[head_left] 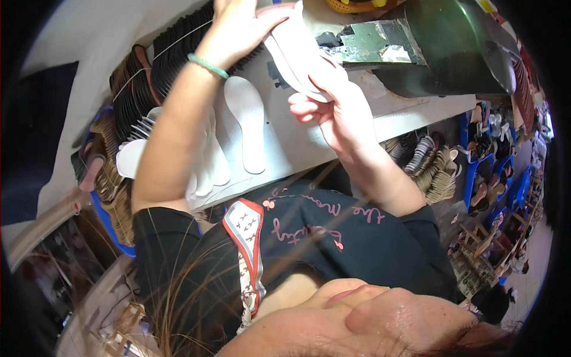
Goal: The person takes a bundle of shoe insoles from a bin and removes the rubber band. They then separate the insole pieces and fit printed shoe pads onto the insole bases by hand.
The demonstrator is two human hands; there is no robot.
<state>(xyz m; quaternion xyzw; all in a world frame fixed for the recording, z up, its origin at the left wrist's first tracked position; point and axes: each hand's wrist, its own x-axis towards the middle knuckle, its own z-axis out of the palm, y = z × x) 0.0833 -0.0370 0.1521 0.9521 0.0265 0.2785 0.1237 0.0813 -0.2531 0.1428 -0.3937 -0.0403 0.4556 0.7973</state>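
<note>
A pale shoe insole (295,55) is held up over the worktable, with a pinkish edge at its far end. My left hand (241,30), a green bangle on its wrist, is closed at that far end; its fingertips run out of the top of the picture. Closed around the near end of the insole is my right hand (345,113), thumb on the upper face and fingers curled beneath. Another white insole (247,125) lies flat on the table between my forearms. More white insoles (213,169) overlap beside it, partly hidden by my left forearm.
String-tied bundles of dark soles (184,50) stand at the far left. A green machine (452,44) occupies the far right, a yellow basket (357,5) above it. Blue bins (479,181) with shoe parts stand right of the table (410,122). Brown soles (113,202) fill a blue-edged container at left.
</note>
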